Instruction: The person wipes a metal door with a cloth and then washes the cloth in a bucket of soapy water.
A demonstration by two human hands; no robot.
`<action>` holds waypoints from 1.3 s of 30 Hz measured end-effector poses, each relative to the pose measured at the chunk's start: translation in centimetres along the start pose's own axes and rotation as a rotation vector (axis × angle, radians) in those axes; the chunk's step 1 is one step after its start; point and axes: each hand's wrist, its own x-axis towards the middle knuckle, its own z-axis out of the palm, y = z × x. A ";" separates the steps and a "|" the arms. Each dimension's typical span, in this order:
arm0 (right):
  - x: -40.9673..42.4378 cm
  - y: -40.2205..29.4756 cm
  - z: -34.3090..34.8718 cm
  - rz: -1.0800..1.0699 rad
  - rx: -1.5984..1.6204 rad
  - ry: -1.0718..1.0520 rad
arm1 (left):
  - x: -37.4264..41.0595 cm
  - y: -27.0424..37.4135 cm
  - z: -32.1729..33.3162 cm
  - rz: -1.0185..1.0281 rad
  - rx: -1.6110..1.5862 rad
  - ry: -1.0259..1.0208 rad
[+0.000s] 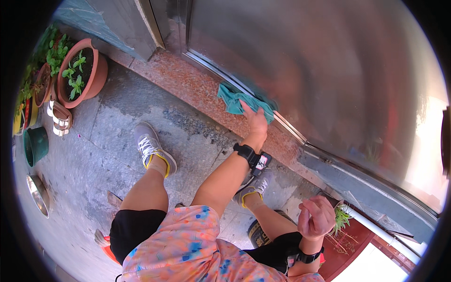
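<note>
My left hand (255, 121) presses a teal cloth (238, 100) against the bottom of a large shiny metal door (289, 60). The crumpled cloth lies across the door's bottom rail (222, 73) and reaches onto the reddish granite sill (183, 75). Part of the cloth is under my fingers and hidden. To the right, my right hand (317, 217) hangs raised in the air with its fingers curled in, and nothing shows in it. Both wrists wear black straps with small devices.
Terracotta pots with green plants (100, 75), white-strapped sandals (60, 118), a green pot (36, 145) and a metal basin (38, 195) line the left side. A black tub (258, 234) stands by my right leg. A white pipe (382, 232) runs at lower right. The stone floor (116, 112) has wet patches.
</note>
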 end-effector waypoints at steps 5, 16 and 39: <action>0.5 -0.6 -0.4 -0.002 0.004 0.028 | -3.9 -4.2 0.9 -0.567 -0.262 -0.238; -0.4 -1.4 -1.8 -0.046 0.033 0.091 | 5.1 9.5 -4.8 0.126 -0.185 -0.010; 0.1 -1.8 -1.0 -0.043 0.042 0.041 | -2.5 -0.4 -1.4 -0.003 -0.182 -0.128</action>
